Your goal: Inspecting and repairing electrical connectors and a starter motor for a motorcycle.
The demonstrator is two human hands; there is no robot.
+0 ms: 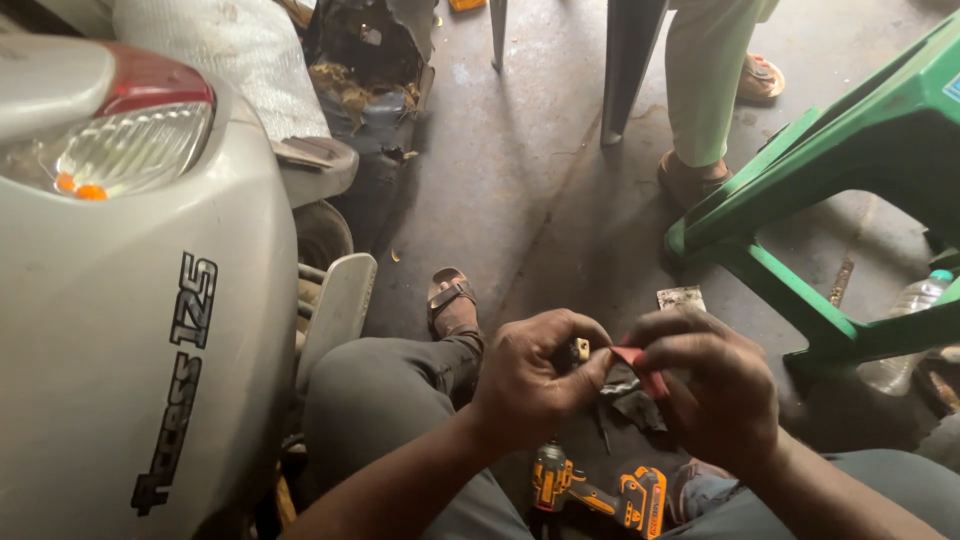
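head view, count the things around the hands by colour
Red: 1, the small red piece pinched by the left hand and right hand
Orange and black: 1, the power drill
Green: 1, the plastic chair
Clear: 1, the plastic bottle
Silver: 1, the scooter
Total: 5

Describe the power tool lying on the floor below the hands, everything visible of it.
The cordless power tool lies on its side on the dark floor, between the person's knees and just below both hands, touched by neither. Its body looks like orange and black plastic. A short barrel-shaped head sits at the left end, and a blocky orange and black battery base at the right. Its lower edge is cut off by the frame.
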